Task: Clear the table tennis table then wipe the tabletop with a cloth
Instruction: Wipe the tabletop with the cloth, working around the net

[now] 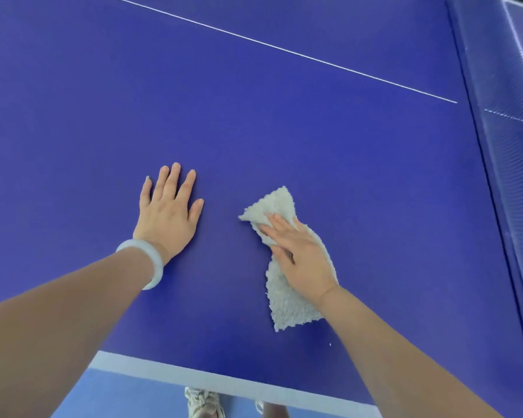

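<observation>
The blue table [284, 131] fills nearly the whole view. Nothing lies on the part that shows except the cloth, so clearing looks done here and wiping is the step in hand. A thin white line [284, 51] crosses the far half, and a white band [163, 365] marks the near edge.

The pale, nubbly cloth [289, 303] lies right of centre on the near half, bunched into a long crumpled strip rather than spread flat. Opening it out would probably let each pass cover more surface.

The right hand [302, 260] rests on the middle of the cloth. Its fingers [274, 229] are straight and close together, pressing down rather than gripping. Even pressure through the palm, in long overlapping strokes parallel to the near edge, should keep the cloth from rolling up under the hand.

The left hand [166, 215] lies flat on the bare table just beside the cloth, touching nothing else, its fingers [171, 179] straight and slightly apart. It seems to serve as a brace, and it will likely need to shift so the patch beneath it also gets wiped.

A tiny white speck [330, 344] sits near the cloth's lower corner, worth catching on a pass toward the edge.
</observation>
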